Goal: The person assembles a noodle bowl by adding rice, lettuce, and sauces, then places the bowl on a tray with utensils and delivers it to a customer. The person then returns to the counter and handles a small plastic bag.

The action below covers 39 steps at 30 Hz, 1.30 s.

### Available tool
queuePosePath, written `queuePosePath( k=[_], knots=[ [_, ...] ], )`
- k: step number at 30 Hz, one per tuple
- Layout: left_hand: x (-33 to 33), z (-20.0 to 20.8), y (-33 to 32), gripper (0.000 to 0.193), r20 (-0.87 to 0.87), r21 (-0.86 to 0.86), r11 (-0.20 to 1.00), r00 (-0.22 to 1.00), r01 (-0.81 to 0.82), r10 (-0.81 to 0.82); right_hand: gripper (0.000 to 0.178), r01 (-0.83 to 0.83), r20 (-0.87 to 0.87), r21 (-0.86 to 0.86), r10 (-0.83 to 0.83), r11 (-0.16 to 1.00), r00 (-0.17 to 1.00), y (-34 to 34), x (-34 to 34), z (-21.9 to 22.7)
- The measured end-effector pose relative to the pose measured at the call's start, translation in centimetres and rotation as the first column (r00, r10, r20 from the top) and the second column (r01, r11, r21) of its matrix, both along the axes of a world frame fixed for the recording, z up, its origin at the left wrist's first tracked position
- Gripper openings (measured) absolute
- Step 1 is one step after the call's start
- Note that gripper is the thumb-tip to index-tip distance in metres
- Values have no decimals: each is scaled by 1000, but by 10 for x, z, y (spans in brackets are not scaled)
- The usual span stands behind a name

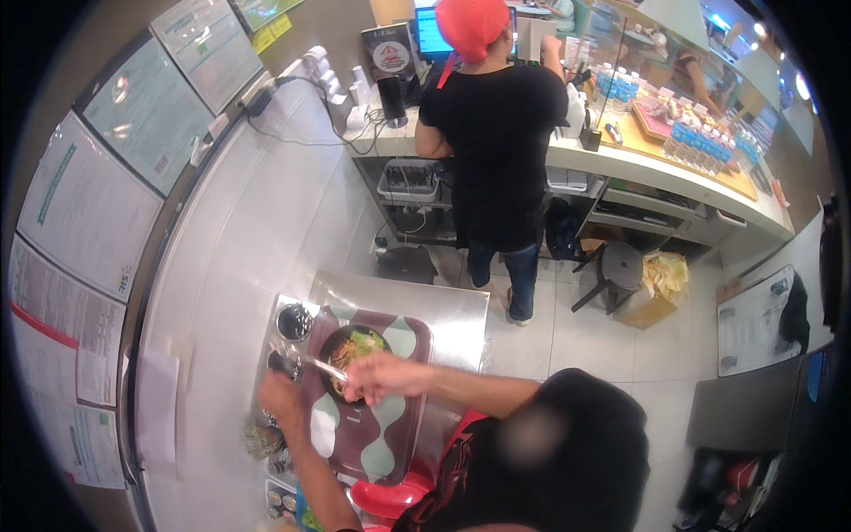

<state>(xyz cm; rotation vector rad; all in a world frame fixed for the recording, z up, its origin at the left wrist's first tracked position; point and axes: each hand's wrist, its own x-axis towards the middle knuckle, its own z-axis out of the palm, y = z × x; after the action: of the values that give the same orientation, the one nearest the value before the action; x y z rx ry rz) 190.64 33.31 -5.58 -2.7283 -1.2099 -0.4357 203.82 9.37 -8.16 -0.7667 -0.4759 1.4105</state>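
Observation:
A dark round bowl (332,341) with noodles and green leaves stands on a maroon tray (355,436) patterned with pale green shapes. My right hand (383,376), over the bowl's near side, is closed round a slim pale utensil (324,364). Its far end points left toward small dark containers and is blurred. Left of the bowl, my left hand (282,396) is curled beside a dark container (284,362); what its fingers hold, if anything, is hidden. Behind that container stands a round dark pot (294,321). A white napkin (323,433) lies on the tray.
The tray rests on a metal table (456,324) against a white wall. A red shiny bowl (390,496) sits at the table's near edge. Ahead, a person (492,133) in a red cap stands at a counter with bottles (696,151). A stool (612,269) and cardboard box (651,306) stand right.

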Motion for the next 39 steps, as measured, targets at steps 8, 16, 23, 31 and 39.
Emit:
queuePosePath(
  k=[8,16,23,31,39],
  knots=[
    [-124,8,-36,33,783,-535,837,438,112,442,27,-151,263,-113,176,982,949,-33,-60,-19],
    [-245,-138,-169,28,449,-445,359,-142,821,882,17,-63,383,-231,150,971,911,-33,-93,-44],
    [-182,-95,-215,45,215,-624,460,-428,631,878,27,-41,513,-370,240,928,824,8,-110,-63],
    [-145,-99,-220,40,159,-645,403,-402,649,902,31,-26,585,-369,254,929,770,42,-112,-105],
    [-140,-113,-233,30,70,-600,264,-280,755,958,37,18,758,-275,205,961,619,24,-109,-101]
  ],
)
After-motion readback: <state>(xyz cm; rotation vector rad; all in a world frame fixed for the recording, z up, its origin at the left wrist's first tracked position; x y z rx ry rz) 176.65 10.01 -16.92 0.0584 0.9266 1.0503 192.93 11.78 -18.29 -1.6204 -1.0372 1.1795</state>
